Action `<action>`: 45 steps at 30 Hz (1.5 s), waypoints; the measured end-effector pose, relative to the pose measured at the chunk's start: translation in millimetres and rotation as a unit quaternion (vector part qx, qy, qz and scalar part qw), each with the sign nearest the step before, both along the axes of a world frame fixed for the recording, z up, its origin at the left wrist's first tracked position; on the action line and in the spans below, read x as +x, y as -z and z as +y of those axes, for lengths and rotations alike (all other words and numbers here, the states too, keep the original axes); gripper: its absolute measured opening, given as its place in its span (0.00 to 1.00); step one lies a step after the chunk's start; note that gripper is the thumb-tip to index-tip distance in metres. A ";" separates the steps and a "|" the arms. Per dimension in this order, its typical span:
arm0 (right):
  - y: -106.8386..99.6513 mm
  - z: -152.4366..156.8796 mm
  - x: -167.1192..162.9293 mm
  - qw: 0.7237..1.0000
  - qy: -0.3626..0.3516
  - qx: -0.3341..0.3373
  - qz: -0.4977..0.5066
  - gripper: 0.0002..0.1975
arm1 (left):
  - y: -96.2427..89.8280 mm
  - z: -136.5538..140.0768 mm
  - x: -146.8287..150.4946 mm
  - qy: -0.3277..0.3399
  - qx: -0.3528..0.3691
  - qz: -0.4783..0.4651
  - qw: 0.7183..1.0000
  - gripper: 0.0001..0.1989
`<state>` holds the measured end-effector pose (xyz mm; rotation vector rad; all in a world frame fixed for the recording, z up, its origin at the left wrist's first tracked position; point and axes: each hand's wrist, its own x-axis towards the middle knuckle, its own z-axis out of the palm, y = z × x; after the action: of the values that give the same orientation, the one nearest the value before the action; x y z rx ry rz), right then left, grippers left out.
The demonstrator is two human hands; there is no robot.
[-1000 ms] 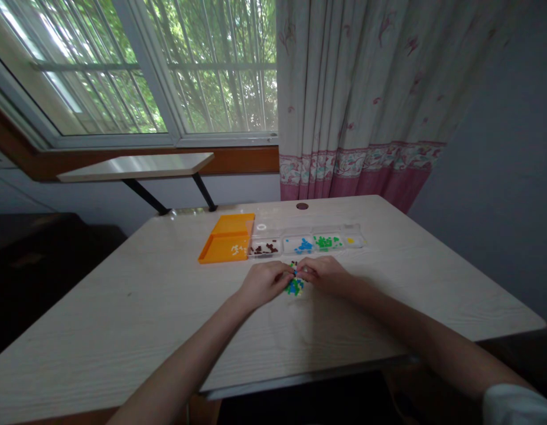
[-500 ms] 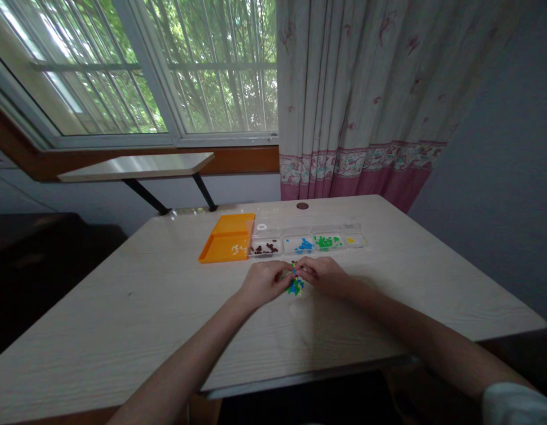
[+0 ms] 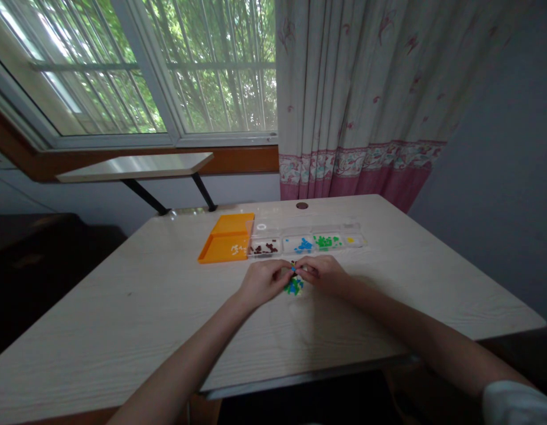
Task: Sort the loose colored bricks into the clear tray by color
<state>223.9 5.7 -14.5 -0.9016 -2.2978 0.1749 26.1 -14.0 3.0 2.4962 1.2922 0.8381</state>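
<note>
My left hand [image 3: 265, 281] and my right hand [image 3: 323, 273] meet fingertip to fingertip just above the table. Both are closed in a pinch around a small blue piece [image 3: 293, 269], perhaps joined to other tiny pieces; its exact shape is too small to make out. Right below the fingers lies a little heap of green, blue and pale yellow pieces [image 3: 294, 287], partly covered by my left fingers. Beyond my hands stands a clear compartment box [image 3: 282, 245], holding dark brown pieces [image 3: 265, 247], blue pieces [image 3: 304, 245], green pieces [image 3: 327, 242] and a few yellow ones [image 3: 350, 240].
An orange tray [image 3: 205, 255] with whitish pieces [image 3: 238, 249] adjoins the clear box on the left. A raised shelf [image 3: 140, 164] on black legs stands at the table's back left. The table [image 3: 167, 319] ends at a front edge under my forearms. Behind are a window and a curtain [image 3: 335, 106].
My hands stay almost in place, with only slight finger movement. The blue piece between the fingertips shows a little more clearly now.
</note>
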 end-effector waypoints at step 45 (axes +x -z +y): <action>-6.2 40.4 22.8 0.974 0.219 0.058 -0.001 0.13 | 1.6 3.0 3.5 0.046 -0.023 0.075 0.996 0.12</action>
<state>246.7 46.1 -8.3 -1.3156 -2.0256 -0.1508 29.6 -11.0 1.4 2.6025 1.2148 0.6043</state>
